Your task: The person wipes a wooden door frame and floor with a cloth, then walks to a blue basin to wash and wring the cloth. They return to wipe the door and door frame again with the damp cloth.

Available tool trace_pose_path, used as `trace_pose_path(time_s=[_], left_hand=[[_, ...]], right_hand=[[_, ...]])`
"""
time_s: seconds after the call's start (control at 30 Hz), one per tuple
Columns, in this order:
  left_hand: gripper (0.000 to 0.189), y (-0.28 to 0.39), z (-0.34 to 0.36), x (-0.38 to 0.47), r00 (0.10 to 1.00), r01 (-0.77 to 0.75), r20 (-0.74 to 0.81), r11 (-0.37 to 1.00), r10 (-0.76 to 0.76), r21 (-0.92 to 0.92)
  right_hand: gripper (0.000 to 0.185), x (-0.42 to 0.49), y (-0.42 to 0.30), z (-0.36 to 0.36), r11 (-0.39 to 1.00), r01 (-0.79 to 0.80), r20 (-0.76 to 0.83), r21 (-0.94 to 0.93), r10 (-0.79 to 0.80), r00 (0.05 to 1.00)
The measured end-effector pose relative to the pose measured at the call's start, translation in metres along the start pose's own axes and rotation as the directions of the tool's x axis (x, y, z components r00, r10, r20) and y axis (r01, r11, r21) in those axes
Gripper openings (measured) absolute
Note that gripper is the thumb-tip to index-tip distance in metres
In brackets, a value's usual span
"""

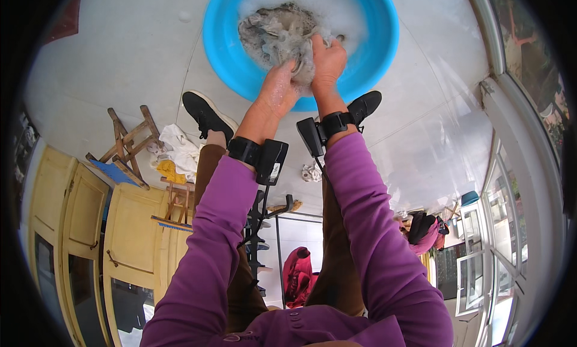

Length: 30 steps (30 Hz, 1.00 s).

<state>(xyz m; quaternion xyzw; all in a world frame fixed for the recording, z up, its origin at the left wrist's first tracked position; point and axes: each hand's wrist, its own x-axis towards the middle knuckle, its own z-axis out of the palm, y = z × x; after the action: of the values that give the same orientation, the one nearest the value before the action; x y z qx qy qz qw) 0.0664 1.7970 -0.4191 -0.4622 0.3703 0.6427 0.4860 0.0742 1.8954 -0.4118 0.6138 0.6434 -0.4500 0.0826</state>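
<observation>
A round blue plastic basin (216, 45) stands on the floor in front of me, with white suds and a soaked greyish cloth (279, 36) in it. My left hand (279, 87) grips the near end of the cloth, above the basin's near side, and has foam on its wrist. Close beside it on the right, my right hand (330, 60) is closed on another fold of the same cloth. The far part of the cloth lies in the foamy water. Some fingertips are hidden in the wet folds.
My black shoes (205, 114) flank the basin's near side. To the left are a wooden folding stool (128, 144) with a blue seat, a white cloth (180, 151) and a yellow cloth (171, 171) on the floor. Yellow cabinets (135, 229) stand nearer left; a window frame (527, 108) runs along the right.
</observation>
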Motion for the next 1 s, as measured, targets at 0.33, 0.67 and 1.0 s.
trace_pose_path(time_s=[0.33, 0.67, 1.0], left_hand=[[0.047, 0.022, -0.023, 0.003, 0.987, 0.016, 0.159, 1.0, -0.013, -0.015], [0.061, 0.041, -0.042, 0.031, 0.997, 0.05, -0.061, 0.994, -0.056, -0.099], [0.036, 0.018, -0.019, -0.006, 0.999, 0.017, -0.047, 0.999, -0.015, 0.049]], right_hand=[[0.031, -0.001, 0.039, 0.013, 0.88, 0.453, 0.033, -0.143, -0.453, 0.891], [0.036, 0.026, 0.08, 0.044, 0.929, -0.052, 0.458, 0.367, -0.132, 0.879], [0.031, -0.011, -0.001, 0.026, 0.998, 0.069, -0.051, -0.007, -0.069, 0.996]])
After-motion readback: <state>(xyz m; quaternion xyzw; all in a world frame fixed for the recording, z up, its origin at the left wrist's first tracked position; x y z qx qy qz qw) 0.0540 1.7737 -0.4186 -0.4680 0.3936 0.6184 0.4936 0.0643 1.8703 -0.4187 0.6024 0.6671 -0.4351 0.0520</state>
